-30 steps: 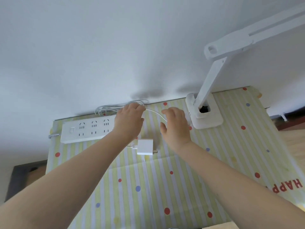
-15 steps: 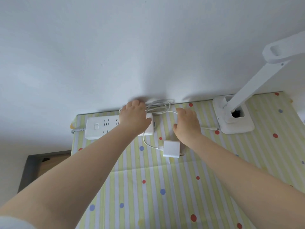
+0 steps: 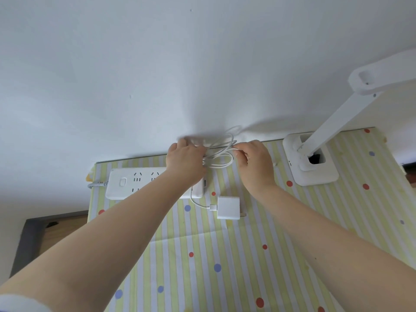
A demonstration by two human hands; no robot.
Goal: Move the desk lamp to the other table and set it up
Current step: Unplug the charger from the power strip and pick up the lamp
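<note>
The white desk lamp (image 3: 310,164) stands on its square base at the table's far right, its arm rising up and right out of view. Its white cable (image 3: 221,155) is bunched in loops near the wall. My left hand (image 3: 185,162) grips the left side of the loops, above the power strip's right end. My right hand (image 3: 255,161) pinches the cable on the right side of the loops. The cable runs down to a white plug adapter (image 3: 228,207) lying loose on the cloth.
A white power strip (image 3: 135,182) lies at the table's far left, its own cord leaving leftwards. A striped, dotted tablecloth (image 3: 225,266) covers the table, which abuts a white wall. A dark-framed piece of furniture (image 3: 33,239) sits lower left.
Both hands have come together on the cable loops by the wall; the right hand went from resting flat to pinching the cable. The view shifted left, so the lamp sits further right.
</note>
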